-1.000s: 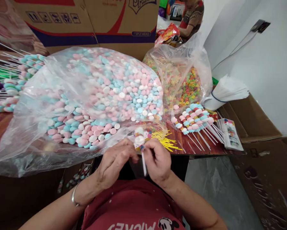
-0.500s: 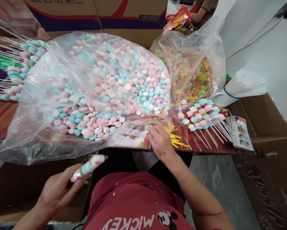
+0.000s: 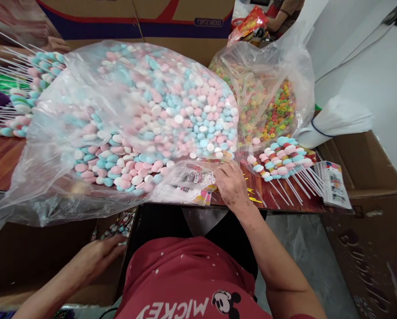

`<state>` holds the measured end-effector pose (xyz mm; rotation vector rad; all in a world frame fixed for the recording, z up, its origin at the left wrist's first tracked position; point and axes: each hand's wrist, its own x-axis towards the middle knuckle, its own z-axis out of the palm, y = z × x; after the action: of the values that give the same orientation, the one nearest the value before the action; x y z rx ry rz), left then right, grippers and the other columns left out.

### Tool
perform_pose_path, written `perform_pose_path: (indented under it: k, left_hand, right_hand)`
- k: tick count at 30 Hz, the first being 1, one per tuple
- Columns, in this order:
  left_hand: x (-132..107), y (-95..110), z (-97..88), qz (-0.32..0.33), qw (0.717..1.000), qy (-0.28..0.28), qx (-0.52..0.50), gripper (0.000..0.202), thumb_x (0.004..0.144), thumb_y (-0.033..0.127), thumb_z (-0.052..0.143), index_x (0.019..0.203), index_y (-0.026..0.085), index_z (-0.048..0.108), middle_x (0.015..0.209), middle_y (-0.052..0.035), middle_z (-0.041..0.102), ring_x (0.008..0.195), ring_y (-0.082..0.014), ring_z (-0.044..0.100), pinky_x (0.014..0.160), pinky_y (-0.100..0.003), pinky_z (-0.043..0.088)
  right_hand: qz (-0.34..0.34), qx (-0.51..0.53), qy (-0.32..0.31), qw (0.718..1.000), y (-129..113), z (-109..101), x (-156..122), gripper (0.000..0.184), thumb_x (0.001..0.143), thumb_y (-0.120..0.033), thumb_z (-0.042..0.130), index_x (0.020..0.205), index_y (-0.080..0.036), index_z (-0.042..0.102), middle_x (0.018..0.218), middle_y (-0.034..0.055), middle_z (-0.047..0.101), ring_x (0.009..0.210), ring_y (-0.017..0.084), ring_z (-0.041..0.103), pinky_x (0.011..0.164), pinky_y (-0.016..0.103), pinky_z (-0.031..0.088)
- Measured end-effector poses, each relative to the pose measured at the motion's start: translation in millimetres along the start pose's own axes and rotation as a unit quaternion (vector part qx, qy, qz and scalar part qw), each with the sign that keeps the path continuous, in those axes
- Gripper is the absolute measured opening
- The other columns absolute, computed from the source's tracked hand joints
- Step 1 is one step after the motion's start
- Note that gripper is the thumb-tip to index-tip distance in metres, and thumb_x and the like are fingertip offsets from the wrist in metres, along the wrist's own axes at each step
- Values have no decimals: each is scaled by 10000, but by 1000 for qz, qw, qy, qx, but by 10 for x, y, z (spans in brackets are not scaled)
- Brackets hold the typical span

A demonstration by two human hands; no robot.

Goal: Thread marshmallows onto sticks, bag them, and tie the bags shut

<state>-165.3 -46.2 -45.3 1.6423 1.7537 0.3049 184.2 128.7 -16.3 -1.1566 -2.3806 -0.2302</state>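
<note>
My left hand is down inside a cardboard box below the table edge, back of the hand up. Its fingers are closed; a pale blue bit shows at their tips, and what they hold is mostly hidden. Several wrapped candy sticks lie in the box just beyond it. On the table, my right hand has curled fingers at the right edge of the flat printed plastic bags. Yellow twist ties stick out beside that hand, which covers most of them. Whatever is between its fingertips is hidden.
A large clear sack of pastel marshmallows fills the table's middle. Behind right is a sack of ring candies. Marshmallow skewers, more printed bags and a white jug stand right. Another person's hand is back left.
My left hand has lowered into the box with the wrapped marshmallow skewer, which is now mostly out of sight. My right hand has shifted right and away from me, over the yellow ties.
</note>
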Motion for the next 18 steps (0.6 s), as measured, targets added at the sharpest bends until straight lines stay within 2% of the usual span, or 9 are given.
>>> perform_pose_path:
  k: [2, 4, 6, 8, 9, 11, 13, 15, 18]
  left_hand:
    - [151, 398, 11, 141, 990, -4, -15, 200, 872, 335, 553, 939, 261, 726, 867, -22, 776, 717, -191, 726, 642, -216, 525]
    - [298, 850, -19, 269, 959, 79, -31, 201, 907, 249, 517, 1034, 235, 672, 934, -34, 758, 823, -177, 714, 744, -227, 538]
    - [447, 1277, -61, 329, 923, 197, -25, 270, 902, 223, 528, 1163, 197, 589, 1074, -89, 709, 1005, -221, 663, 899, -325, 517]
    - [597, 1609, -72, 341, 912, 227, -15, 447, 874, 326, 587, 1274, 146, 500, 1243, -168, 619, 1150, -291, 582, 968, -429, 480]
    - [668, 1729, -57, 341, 917, 204, -18, 466, 863, 371, 601, 1254, 136, 503, 1233, -177, 614, 1138, -296, 580, 950, -437, 484]
    - [787, 1880, 15, 312, 942, 121, -17, 343, 867, 386, 592, 1115, 152, 557, 1034, -117, 676, 955, -248, 635, 843, -397, 516]
    - [874, 1939, 117, 262, 961, 91, -16, 258, 856, 389, 588, 978, 162, 575, 877, -74, 679, 815, -222, 630, 754, -373, 512]
    - [942, 1944, 214, 217, 973, 72, -34, 220, 838, 375, 593, 901, 166, 570, 816, -59, 673, 759, -212, 614, 705, -352, 494]
    - [1046, 1896, 292, 179, 978, 2, -107, 147, 833, 289, 569, 916, 169, 582, 730, -13, 658, 664, -167, 584, 624, -285, 457]
  right_hand:
    - [-61, -3, 46, 997, -40, -170, -22, 276, 977, -148, 407, 852, -153, 654, 843, 92, 622, 830, 208, 473, 779, 343, 438]
    - [-114, 15, 90, 989, -89, -325, -75, 235, 967, -128, 426, 923, -126, 657, 884, 108, 650, 853, 205, 491, 809, 356, 458]
    - [-148, 33, 127, 980, -131, -445, -147, 195, 950, -107, 458, 974, -127, 651, 920, 115, 669, 902, 210, 519, 815, 362, 472]
    - [-163, 41, 141, 976, -152, -517, -213, 191, 944, -100, 467, 995, -143, 647, 931, 110, 678, 932, 211, 538, 812, 363, 479]
    - [-164, 40, 141, 975, -153, -532, -238, 194, 945, -101, 464, 996, -148, 645, 930, 106, 680, 932, 209, 544, 810, 362, 481]
    - [-158, 32, 142, 977, -139, -520, -266, 204, 951, -104, 450, 985, -150, 645, 924, 101, 681, 904, 201, 553, 797, 355, 484]
    - [-150, 21, 150, 977, -112, -466, -267, 214, 959, -110, 434, 974, -147, 645, 917, 100, 681, 878, 196, 555, 782, 353, 483]
    - [-143, 16, 160, 977, -80, -391, -251, 217, 962, -116, 431, 975, -151, 645, 915, 94, 682, 871, 193, 554, 784, 356, 478]
    - [-130, 17, 147, 980, -29, -295, -219, 196, 960, -127, 452, 995, -160, 642, 942, 84, 695, 888, 194, 553, 814, 364, 467]
